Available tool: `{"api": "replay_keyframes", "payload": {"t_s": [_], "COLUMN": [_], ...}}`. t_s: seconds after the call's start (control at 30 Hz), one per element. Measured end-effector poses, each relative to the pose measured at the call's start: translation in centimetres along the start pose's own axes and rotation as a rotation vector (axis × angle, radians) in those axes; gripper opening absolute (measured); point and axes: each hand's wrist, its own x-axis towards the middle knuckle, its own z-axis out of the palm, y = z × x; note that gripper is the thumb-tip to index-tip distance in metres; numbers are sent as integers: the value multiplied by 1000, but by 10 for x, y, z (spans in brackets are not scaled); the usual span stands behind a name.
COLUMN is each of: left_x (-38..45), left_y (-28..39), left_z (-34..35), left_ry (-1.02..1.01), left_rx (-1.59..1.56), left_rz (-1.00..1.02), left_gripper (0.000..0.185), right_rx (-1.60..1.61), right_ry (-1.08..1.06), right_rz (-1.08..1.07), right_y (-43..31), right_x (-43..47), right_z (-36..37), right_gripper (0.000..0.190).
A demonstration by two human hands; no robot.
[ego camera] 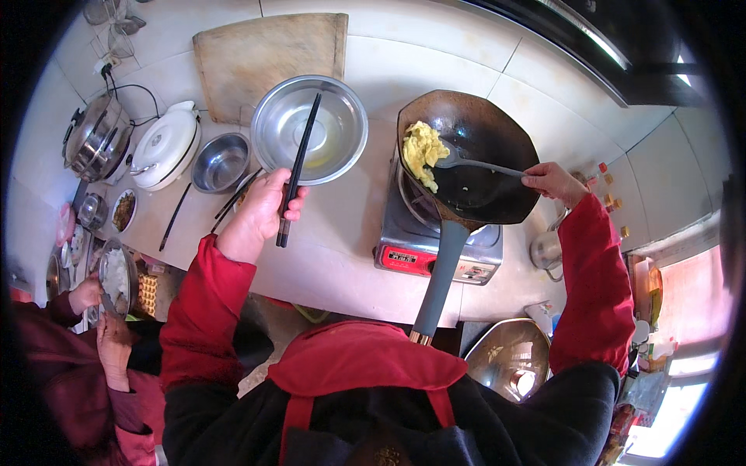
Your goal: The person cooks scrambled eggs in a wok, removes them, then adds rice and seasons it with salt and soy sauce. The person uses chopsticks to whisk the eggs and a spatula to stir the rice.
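My left hand (269, 201) grips the rim of a steel mixing bowl (278, 125) and holds a pair of dark chopsticks (304, 148) across it. A thin film of yellowish liquid lies in the bowl. In my right hand (552, 182) is the handle of a grey spatula (486, 166), its blade against cooked scrambled egg (424, 145) at the left side of a dark wok (481, 131). That wok sits tilted on a portable gas stove (402, 233), with its grey handle (443, 268) pointing at my apron.
Left on the counter are a small steel bowl (220, 163), a white electric appliance (166, 145), a steel pot (98, 140) and a dish of food (124, 211). A cutting board (262, 58) leans on the wall. At lower left, another person's hands (113, 343) hold a bowl.
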Motion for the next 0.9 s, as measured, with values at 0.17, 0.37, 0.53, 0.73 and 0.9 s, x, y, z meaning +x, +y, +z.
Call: {"api": "replay_keyframes", "payload": {"t_s": [0.17, 0.37, 0.53, 0.73, 0.9], "left_x": [11, 23, 54, 88, 117], "left_y": [11, 27, 41, 44, 20], "left_z": [-2, 33, 62, 118, 161], "left_ry": [7, 22, -48, -90, -188], "left_rx": [32, 117, 128, 140, 117], "left_rz": [-19, -4, -65, -149, -247], "left_gripper": [19, 18, 21, 23, 24], "right_rx": [26, 35, 165, 187, -355], "right_ry": [110, 233, 258, 445, 745], "right_rz": [-127, -187, -128, -212, -353], "right_y": [18, 22, 20, 12, -54], "right_x": [7, -23, -65, -116, -150], "right_z": [11, 21, 12, -21, -13], "right_gripper": [18, 24, 23, 21, 21]}}
